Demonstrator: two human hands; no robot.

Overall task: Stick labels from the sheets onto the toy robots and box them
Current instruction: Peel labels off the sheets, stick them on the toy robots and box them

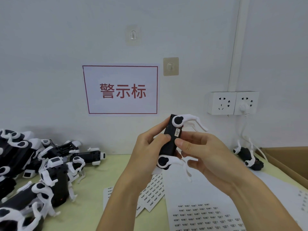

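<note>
Both hands on one toy robot (172,140), held up mid-frame above the table (106,170). Left hand (146,152) wraps the black body from 9 o'clock, thumb across its face. Right hand (200,152) pinches it from 3 o'clock, thumb tip just below a small label (177,132) on the body. Long axis runs near vertical, 12 to 6, tilted slightly right; white legs splay toward 3. Looks labelled, boxing likely next: cardboard box (290,157) sits at 3 o'clock, right hand nearer. Label sheets (205,214) at 6, unlabelled pile (33,172) at 9.
</note>
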